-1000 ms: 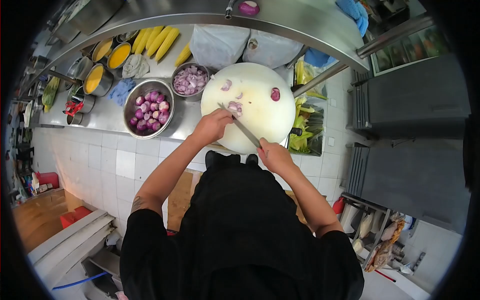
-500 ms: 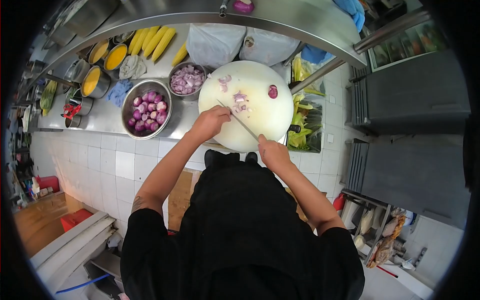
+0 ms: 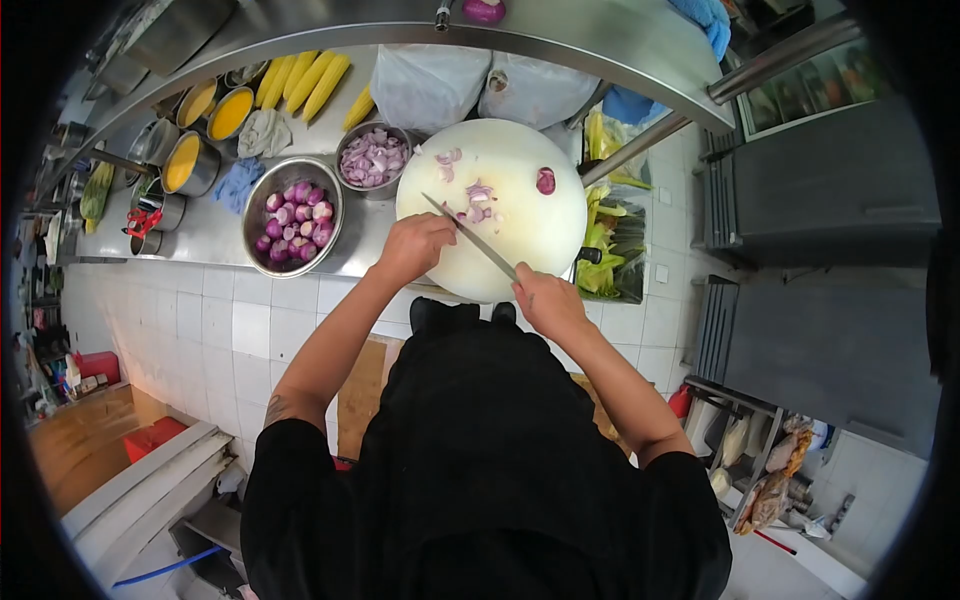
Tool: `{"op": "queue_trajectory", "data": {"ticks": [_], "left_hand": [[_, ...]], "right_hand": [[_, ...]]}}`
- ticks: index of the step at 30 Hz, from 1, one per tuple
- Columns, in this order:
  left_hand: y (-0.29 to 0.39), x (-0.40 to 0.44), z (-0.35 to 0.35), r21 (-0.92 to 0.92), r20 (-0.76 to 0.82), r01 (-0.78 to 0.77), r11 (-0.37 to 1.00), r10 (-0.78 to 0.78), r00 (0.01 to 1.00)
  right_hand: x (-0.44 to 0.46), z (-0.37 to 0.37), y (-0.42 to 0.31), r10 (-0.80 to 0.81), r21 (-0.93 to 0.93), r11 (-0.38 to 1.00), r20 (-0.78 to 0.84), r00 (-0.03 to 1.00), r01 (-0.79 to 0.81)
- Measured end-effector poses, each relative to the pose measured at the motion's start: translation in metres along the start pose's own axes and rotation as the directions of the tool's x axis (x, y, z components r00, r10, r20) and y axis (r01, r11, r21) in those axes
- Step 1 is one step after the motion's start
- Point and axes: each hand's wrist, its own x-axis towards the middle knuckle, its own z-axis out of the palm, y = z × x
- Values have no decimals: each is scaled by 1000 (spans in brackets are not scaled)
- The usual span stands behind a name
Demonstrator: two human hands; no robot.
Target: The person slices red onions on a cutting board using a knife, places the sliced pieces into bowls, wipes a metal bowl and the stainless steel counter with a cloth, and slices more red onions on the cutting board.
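My right hand [image 3: 546,301] is closed on the handle of a knife [image 3: 482,246], whose blade slants up and left over the round white cutting board [image 3: 520,255]. Beside the blade, on the board's left part, my left hand [image 3: 417,247] has its fingers bent together; whatever they press or hold is hidden. Cut onion pieces [image 3: 479,192] lie scattered just beyond the blade. A purple onion piece [image 3: 545,181] rests on the board's right side.
Left of the board stand a bowl of whole onions [image 3: 249,226] and a smaller bowl of cut onion [image 3: 345,178]. Corn cobs [image 3: 326,88], white bags [image 3: 428,88] and pots of yellow liquid [image 3: 214,168] are behind. A metal shelf [image 3: 580,52] crosses above.
The knife blade has shifted and turned slightly between my hands. The onion pieces near it have spread apart compared with one second ago. The view has moved a little.
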Motion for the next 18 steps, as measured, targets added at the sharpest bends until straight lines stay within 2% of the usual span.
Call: {"op": "queue_trajectory", "data": {"ticks": [2,5,8,11,13,15,18], "left_hand": [[-1,-2,2,7,-13,1,1000,-1,1000],[-3,-4,5,10,-41,14,1000,-13,999],[-3,-7,9,0,-49,28,1000,-27,998],[-4,-7,9,-3,-52,47,999,-47,998],[-1,-10,11,-18,-42,54,998,-54,998],[-2,-9,13,-21,-102,37,999,-39,994],[-3,-11,14,-38,-83,52,998,-55,995]], "right_hand": [[3,6,1,60,8,998,63,996,-61],[1,-5,-2,-10,8,1000,-10,1000,10],[3,7,2,30,-4,1000,48,998,-30],[1,3,3,-14,15,1000,-9,1000,15],[1,12,4,18,15,1000,26,999,-19],[1,9,3,50,7,999,55,997,-50],[-1,6,3,-33,6,999,-32,999,33]]}}
